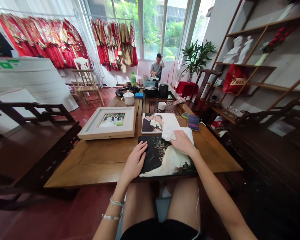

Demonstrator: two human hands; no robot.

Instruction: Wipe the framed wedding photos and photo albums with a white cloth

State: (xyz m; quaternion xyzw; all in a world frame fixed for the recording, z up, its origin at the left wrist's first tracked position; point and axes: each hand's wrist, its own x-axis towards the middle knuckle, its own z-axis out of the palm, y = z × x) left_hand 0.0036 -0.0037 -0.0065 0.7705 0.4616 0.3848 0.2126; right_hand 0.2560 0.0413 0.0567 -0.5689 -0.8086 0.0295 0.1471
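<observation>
A large dark photo print (162,160) showing a figure in a white dress lies at the near edge of the wooden table (102,160). My left hand (135,161) rests flat on its left edge, fingers spread. My right hand (182,141) is closed on a white cloth (171,134) and presses it against the upper right part of the print. A second wedding photo (157,122) lies just behind the print. A pale wooden picture frame (108,122) with a small photo lies to the left of it.
A phone (193,122) lies right of the photos. A white teapot (128,98), cup (162,105) and black kettle (163,90) stand farther back. A person (157,68) sits at the far end. Dark wooden chairs (40,133) flank the table; shelves (252,66) stand right.
</observation>
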